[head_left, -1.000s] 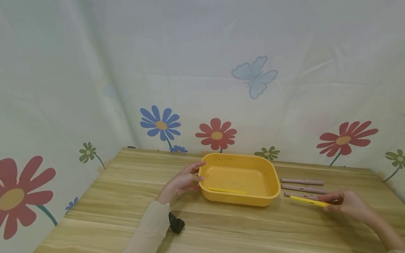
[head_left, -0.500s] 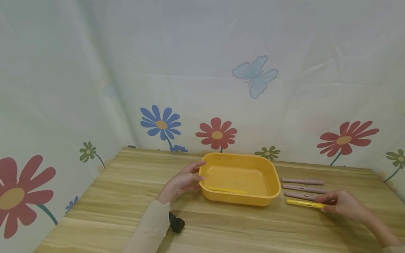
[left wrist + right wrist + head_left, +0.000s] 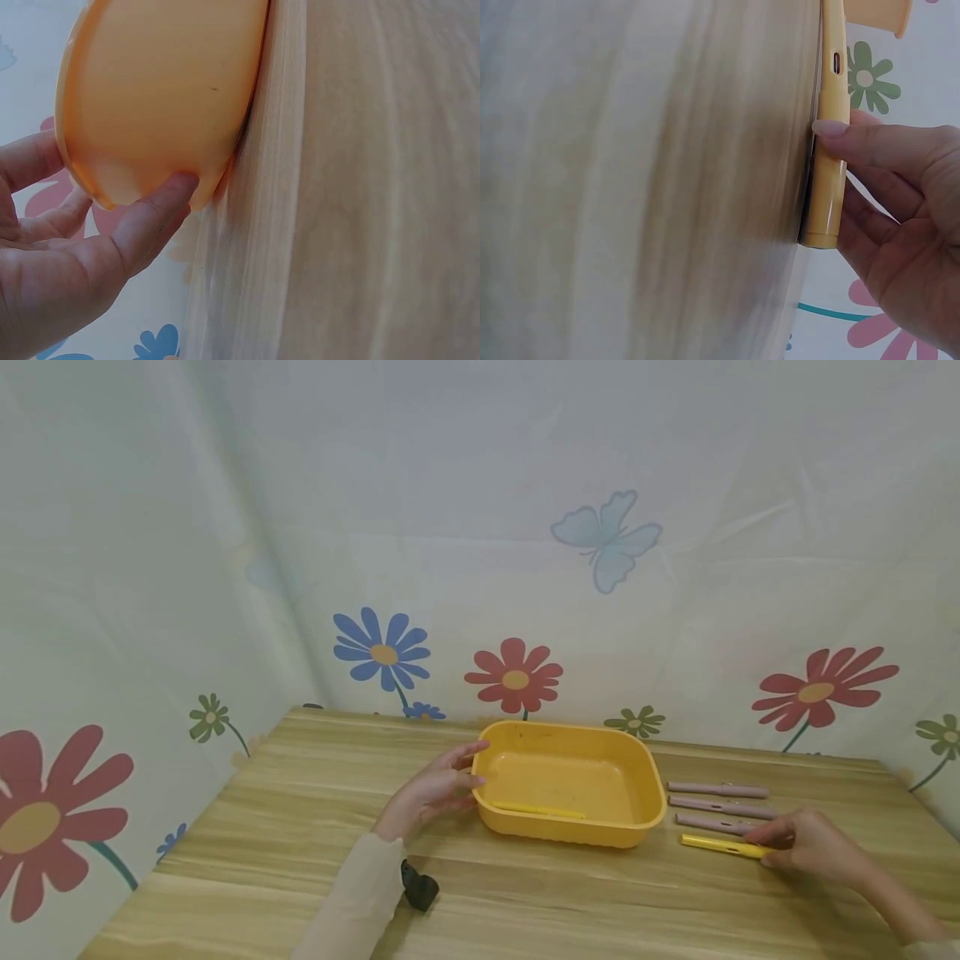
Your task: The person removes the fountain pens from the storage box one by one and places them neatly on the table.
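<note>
My left hand (image 3: 431, 789) holds the left end of a yellow plastic basin (image 3: 652, 777). The left wrist view shows the thumb on the outer wall of the basin (image 3: 165, 97) and other fingers at the rim. Inside the basin, a yellow pen (image 3: 536, 811) lies along the near side. My right hand (image 3: 813, 847) pinches the right end of another yellow pen (image 3: 720, 844) between thumb and fingers. In the right wrist view, this pen (image 3: 829, 195) lies along the tabletop, a small slot showing in its barrel.
Three dusty-pink pens (image 3: 717, 790) lie in near-parallel rows right of the basin, just beyond the held pen. A black device (image 3: 418, 889) sits at the left wrist. Behind the wooden table (image 3: 525, 902) hangs a flower-printed curtain (image 3: 480, 568).
The right hand has lowered the yellow pen to the tabletop in front of the pink pens, beside the basin's right end. My left hand and the basin have stayed in place.
</note>
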A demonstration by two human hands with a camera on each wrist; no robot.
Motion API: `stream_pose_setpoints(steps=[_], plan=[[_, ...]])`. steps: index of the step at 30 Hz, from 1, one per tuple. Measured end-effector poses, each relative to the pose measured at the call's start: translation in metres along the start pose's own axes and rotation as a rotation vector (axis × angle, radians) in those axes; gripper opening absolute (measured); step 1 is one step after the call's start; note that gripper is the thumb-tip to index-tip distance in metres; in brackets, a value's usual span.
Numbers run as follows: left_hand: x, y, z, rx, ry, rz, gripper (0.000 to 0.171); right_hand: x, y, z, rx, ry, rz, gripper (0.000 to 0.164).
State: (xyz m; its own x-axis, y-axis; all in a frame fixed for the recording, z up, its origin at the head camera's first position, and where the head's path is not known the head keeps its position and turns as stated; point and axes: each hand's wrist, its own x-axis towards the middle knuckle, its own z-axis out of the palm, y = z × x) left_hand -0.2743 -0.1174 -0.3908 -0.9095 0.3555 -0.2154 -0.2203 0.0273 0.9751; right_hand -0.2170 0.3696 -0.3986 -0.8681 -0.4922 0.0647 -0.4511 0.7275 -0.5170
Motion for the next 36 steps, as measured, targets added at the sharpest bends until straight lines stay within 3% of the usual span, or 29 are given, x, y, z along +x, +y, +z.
stream_pose_setpoints(steps=[14, 23, 27, 36], plan=[[0.0005, 0.0005, -0.0003, -0.01, 0.002, 0.003, 0.06, 0.0015, -0.0001, -0.0017, -0.022, -0.033, 0.028, 0.025], [-0.0002, -0.0001, -0.0001, -0.004, -0.009, 0.009, 0.06, -0.0001, 0.0031, -0.001, -0.013, -0.023, -0.017, 0.025], [0.0004, 0.001, 0.0004, 0.001, 0.007, -0.004, 0.06, -0.0005, 0.0014, -0.0014, 0.004, -0.025, 0.011, 0.027], [-0.0008, -0.0001, 0.0, 0.014, -0.001, 0.01, 0.06, -0.005, 0.0033, -0.0017, 0.073, 0.083, -0.07, 0.023]])
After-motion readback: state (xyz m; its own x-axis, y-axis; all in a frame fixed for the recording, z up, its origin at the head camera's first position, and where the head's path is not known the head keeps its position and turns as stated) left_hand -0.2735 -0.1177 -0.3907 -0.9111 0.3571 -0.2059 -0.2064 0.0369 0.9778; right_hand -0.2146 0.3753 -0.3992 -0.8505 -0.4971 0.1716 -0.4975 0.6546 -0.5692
